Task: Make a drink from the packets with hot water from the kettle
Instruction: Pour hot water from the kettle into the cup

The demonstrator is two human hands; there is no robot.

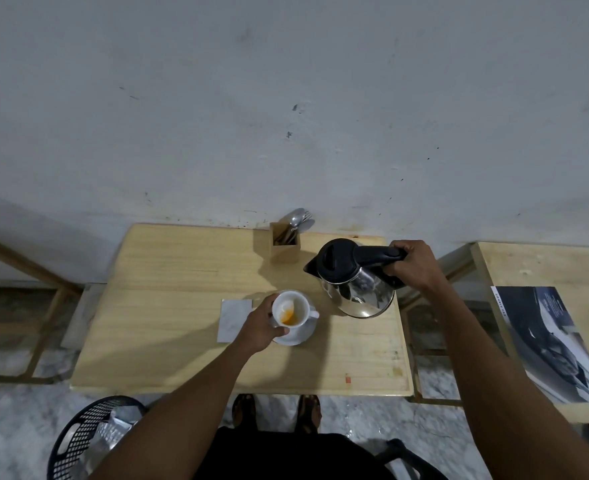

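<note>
2 hands busy: left hand (262, 325) grips white cup (291, 310) on saucer (298, 336), right hand (412, 266) clenched round kettle (353, 277) handle.

Around the one steel kettle (357, 277): one white cup (291, 309) to its left, on one saucer (298, 336); one pale square napkin (232, 318) further left; one wooden cutlery holder (284, 242) behind it, its spoons and fork too bunched to count. Two hands, left hand (263, 329) and right hand (412, 263). Two wooden tables (168, 271). One black basket (85, 441) well below-left.
</note>
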